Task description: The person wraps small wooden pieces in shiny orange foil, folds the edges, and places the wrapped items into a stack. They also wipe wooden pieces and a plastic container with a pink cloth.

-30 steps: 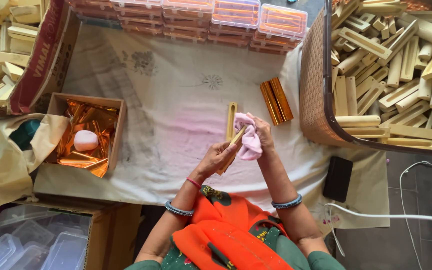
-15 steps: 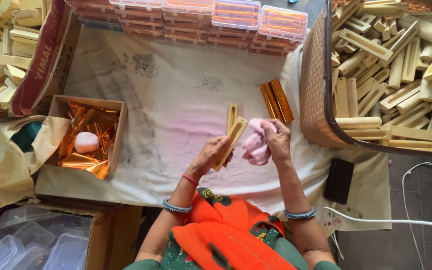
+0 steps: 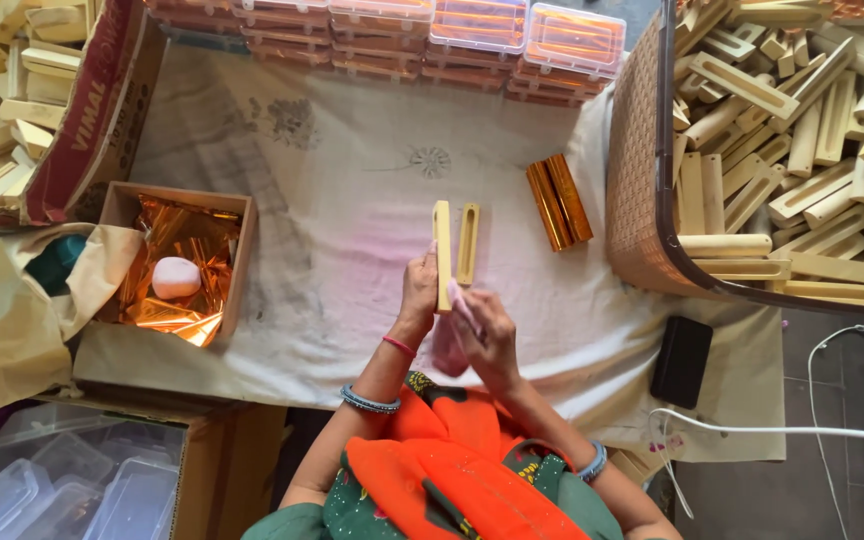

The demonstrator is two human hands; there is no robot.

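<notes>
Head view: my left hand (image 3: pixel 418 290) has its grip pinching a pale wooden stick (image 3: pixel 442 252) upright, while my right hand (image 3: pixel 487 335) closes on a pink cloth (image 3: pixel 449 350) beside it.

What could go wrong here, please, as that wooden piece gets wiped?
The left hand holds the wooden piece only by its lower end, so pressure from the right hand with the pink cloth may tip it. It could then knock the slotted piece lying close beside it.
</notes>
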